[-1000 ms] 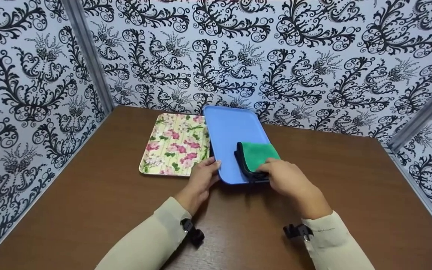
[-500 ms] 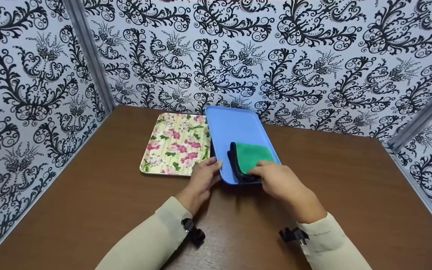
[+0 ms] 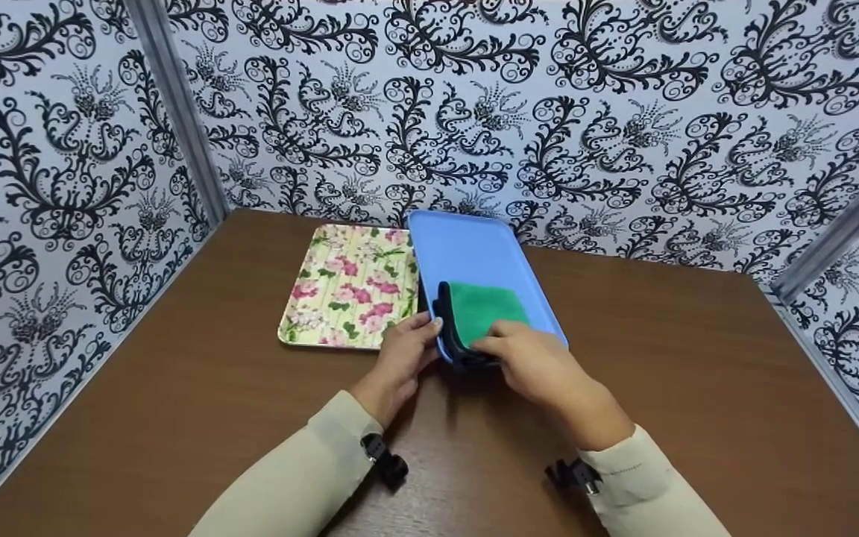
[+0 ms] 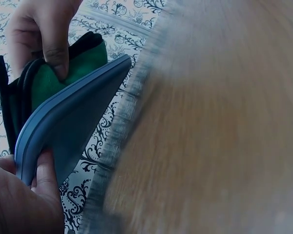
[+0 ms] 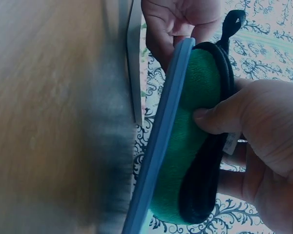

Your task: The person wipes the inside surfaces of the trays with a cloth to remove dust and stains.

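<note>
Hands (image 3: 403, 353) (image 3: 537, 364) pinch tray (image 3: 467, 250) (left), green cloth (image 3: 480, 307) (right).

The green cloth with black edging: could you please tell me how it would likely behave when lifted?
The green cloth is probably floppy, since its folded layers bend in soft curves. The right hand pinches it near one edge, so the rest may sag. Its fuzzy surface suggests it will not be very slippery.

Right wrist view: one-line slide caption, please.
The right hand pinches a folded, black-edged green cloth against a blue tray held by the left hand.
</note>
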Demonstrator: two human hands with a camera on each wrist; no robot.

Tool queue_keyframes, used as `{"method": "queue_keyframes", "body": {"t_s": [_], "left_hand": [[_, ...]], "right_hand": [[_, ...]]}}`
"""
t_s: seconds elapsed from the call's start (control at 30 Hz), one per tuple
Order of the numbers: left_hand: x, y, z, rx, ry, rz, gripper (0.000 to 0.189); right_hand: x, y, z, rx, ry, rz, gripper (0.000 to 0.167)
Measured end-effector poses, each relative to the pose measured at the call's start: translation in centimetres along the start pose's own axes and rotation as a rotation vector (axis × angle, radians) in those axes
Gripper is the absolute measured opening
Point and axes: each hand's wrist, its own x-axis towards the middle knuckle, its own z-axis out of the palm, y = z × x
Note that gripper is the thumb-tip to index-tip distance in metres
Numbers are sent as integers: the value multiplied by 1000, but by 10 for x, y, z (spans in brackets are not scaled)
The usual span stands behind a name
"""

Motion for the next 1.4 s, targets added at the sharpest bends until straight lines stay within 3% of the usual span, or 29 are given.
{"method": "queue_keyframes", "body": {"t_s": [0.43, 0.87, 1.2, 1.4], "left_hand": [[-3, 1, 1, 10, -9, -5, 45], [-5, 0, 4, -19, -43, -3, 40], [-7, -1, 5, -2, -20, 1, 41], [-7, -4, 8, -7, -24, 11, 37]], "right_hand": [[9, 8, 4, -71, 24, -52, 39], [45, 28, -6, -146, -48, -139, 36], [75, 33, -4, -132, -105, -87, 23], [91, 40, -5, -137, -135, -55, 23]]}}
